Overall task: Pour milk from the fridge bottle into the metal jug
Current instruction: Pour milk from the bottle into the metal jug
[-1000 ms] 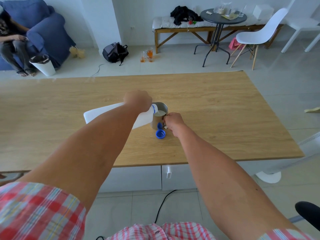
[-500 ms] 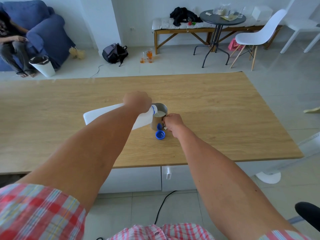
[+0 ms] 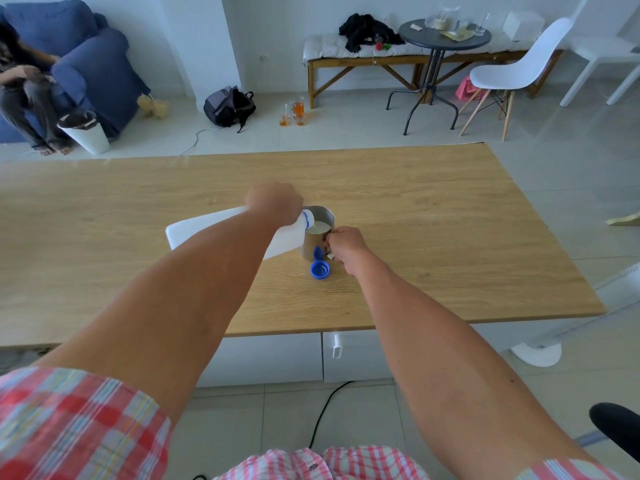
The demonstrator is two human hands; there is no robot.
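A white plastic milk bottle (image 3: 202,227) lies tipped almost flat above the wooden table (image 3: 433,216), its blue-ringed mouth over the rim of the metal jug (image 3: 311,245). My left hand (image 3: 273,201) is wrapped around the bottle's neck end. White milk fills much of the jug. My right hand (image 3: 344,244) grips the jug's handle on its right side. The bottle's blue cap (image 3: 320,270) lies upside down on the table just in front of the jug, mirrored in the jug's wall.
Beyond the table's far edge stand a blue sofa with a seated person (image 3: 24,95), a white bin (image 3: 85,131), a backpack (image 3: 228,106), glasses on the floor (image 3: 293,114), a round dark table (image 3: 443,36) and a white chair (image 3: 516,72). A fan base (image 3: 535,353) sits right.
Both hands hold their positions while the bottle stays tipped. The milk level in the jug looks slightly higher than a second ago.
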